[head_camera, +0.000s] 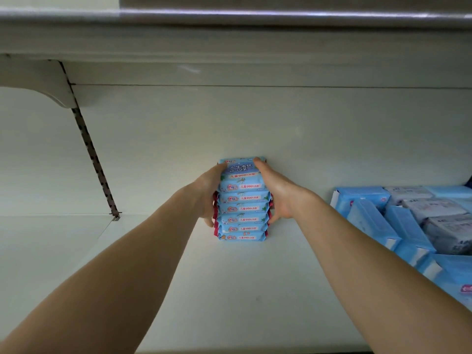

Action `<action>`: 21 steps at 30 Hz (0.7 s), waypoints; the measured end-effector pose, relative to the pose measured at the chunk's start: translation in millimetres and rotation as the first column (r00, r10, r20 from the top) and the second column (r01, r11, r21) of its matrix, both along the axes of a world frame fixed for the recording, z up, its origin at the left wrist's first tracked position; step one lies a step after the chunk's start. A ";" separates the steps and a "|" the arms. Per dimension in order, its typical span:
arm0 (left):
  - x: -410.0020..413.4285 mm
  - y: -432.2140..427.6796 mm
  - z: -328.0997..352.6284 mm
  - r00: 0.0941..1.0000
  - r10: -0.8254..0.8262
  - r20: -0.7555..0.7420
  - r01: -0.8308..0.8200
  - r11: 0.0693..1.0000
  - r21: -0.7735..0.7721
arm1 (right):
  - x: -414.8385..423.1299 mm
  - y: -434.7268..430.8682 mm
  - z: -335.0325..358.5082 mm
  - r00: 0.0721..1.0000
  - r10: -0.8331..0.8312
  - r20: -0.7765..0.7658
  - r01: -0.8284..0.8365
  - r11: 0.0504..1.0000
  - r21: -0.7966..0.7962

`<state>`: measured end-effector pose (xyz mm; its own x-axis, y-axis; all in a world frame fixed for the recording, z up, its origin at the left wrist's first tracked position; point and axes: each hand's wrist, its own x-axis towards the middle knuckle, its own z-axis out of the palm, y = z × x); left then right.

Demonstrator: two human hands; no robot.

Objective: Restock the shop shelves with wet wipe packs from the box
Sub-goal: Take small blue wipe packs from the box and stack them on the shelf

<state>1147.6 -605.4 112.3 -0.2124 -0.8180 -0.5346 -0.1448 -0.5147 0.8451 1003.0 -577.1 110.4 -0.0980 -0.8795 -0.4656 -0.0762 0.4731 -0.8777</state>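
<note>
Stack first: we see the wet wipe packs point(242, 208) piled one on another, about seven of them, light blue with red crimped ends and red print on their fronts. The topmost pack tilts back and shows its broad face. The pile stands near the middle of the shelf point(229, 290), up against the pale back panel point(255, 123), and its lowest pack looks to rest on the shelf floor.

We hold the pile from both sides. Our left hand point(208, 195) clasps the left ends of the packs, its fingers point(219, 171) curled up toward the top pack. Our right hand point(279, 194) presses the right ends, one fingertip reaching onto the top pack's upper corner and the thumb low on the pile. Both bare forearms reach in from the bottom corners of the view.

To the right, well apart from the pile, lie other goods: blue packs point(370, 221) in slanting rows, and grey-white packs point(439, 218) just behind them. To the left, a dark slotted upright point(92, 154) runs slantwise down the back panel to the shelf, with a rounded white bracket point(51, 90) at its upper end. Overhead, the underside of the upper shelf point(229, 42) spans the whole view, with a grey rail along its front edge.
</note>
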 end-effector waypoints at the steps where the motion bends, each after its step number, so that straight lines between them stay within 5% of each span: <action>1: 2.9 -0.2 -0.9 1.000 -0.005 0.008 0.005 1.000 0.007 | -2.6 -0.3 -0.9 1.000 -0.004 0.006 0.004 1.000 0.006; 21: 8.8 7.6 -21.0 0.983 -0.068 -0.167 0.087 0.991 0.105 | -2.4 10.2 -10.4 0.994 0.035 0.101 -0.041 0.998 0.056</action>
